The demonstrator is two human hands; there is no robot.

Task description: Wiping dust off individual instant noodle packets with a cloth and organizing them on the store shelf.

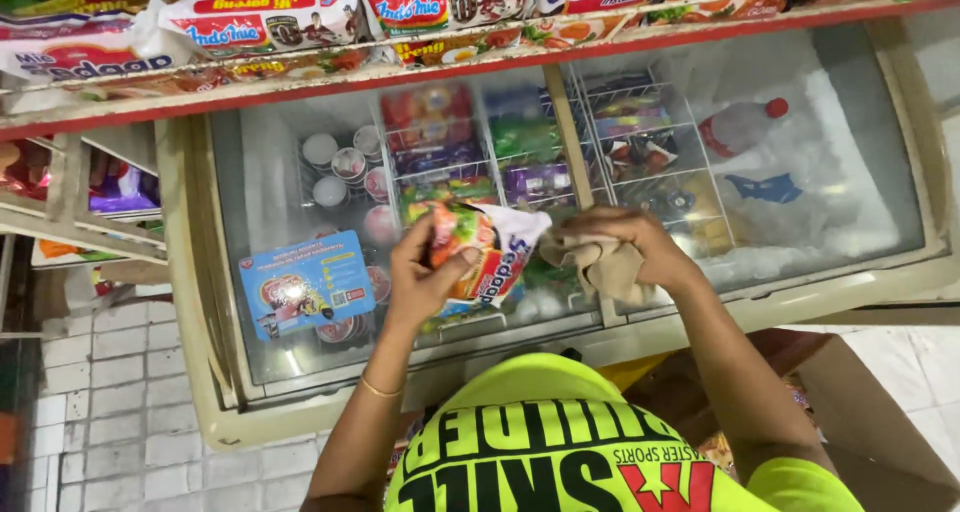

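Note:
My left hand (425,272) grips a noodle packet (485,257), white and red with a food picture, held over the glass lid of a chest freezer (200,372). My right hand (625,237) holds a beige cloth (605,264) bunched in its fingers, right beside the packet's top corner and just above the lid. Both hands meet near the middle of the freezer's front half.
Under the glass lie wire baskets of ice cream cups (345,162) and wrapped packs, a frosted bottle with a red cap (742,125), and a blue sticker (305,284) on the lid. A shelf of noodle packets (270,20) runs above. A cardboard box (860,412) stands at lower right.

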